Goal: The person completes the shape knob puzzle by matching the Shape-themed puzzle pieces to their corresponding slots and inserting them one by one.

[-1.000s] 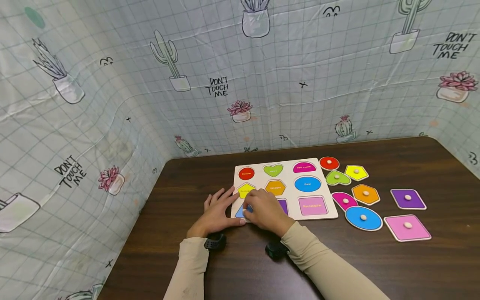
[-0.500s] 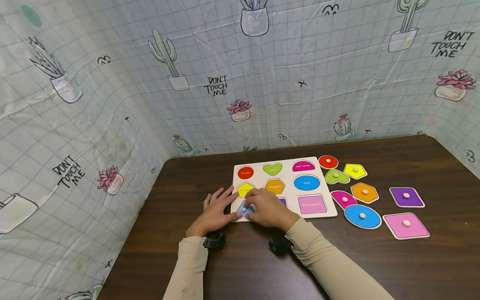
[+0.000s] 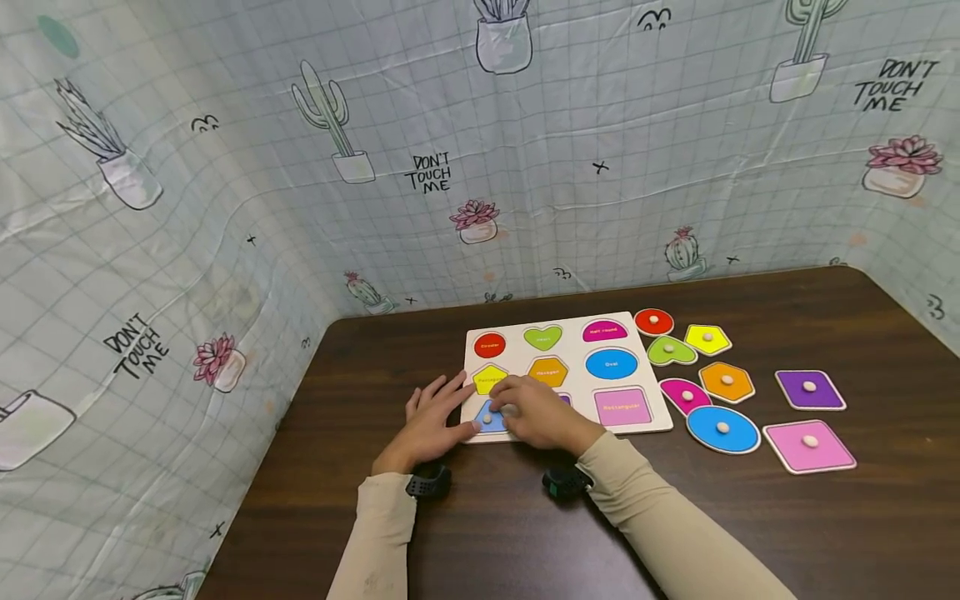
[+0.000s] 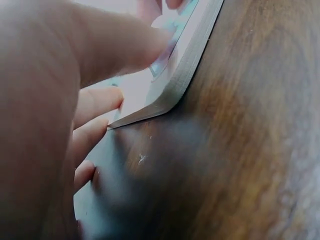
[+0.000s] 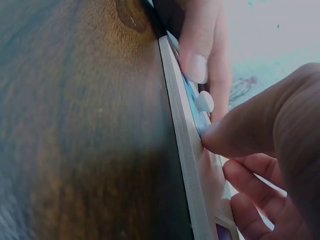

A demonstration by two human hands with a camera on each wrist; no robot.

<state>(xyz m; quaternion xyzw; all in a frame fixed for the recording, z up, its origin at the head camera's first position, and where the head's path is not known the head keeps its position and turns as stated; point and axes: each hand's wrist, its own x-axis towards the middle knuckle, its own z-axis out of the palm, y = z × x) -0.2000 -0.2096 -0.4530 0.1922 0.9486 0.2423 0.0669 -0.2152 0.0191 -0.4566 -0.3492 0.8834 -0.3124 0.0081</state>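
A blue triangle piece (image 3: 496,427) with a round white knob (image 5: 204,101) lies in the bottom-left corner of the white shape board (image 3: 573,335). My left hand (image 3: 423,432) spreads along the board's left side, its thumb touching the triangle's left corner. Across from it, the right hand (image 3: 549,414) bends over the triangle. In the right wrist view, the right thumb (image 5: 217,140) presses the blue surface, and the knob stands free between both thumbs. The right hand covers most of the purple shape printed beside the triangle.
Right of the board lie knobbed pieces: a red circle (image 3: 654,322), green heart (image 3: 671,352), yellow pentagon (image 3: 708,340), orange hexagon (image 3: 727,382), magenta half round (image 3: 682,394), blue oval (image 3: 723,430), purple piece (image 3: 810,390) and pink rectangle (image 3: 809,447). A patterned cloth (image 3: 525,208) surrounds the dark table (image 3: 480,542).
The right fingers have come off the triangle's knob and shifted slightly right, uncovering more of the blue piece. The left thumb has moved up from the board's edge onto the triangle's corner.
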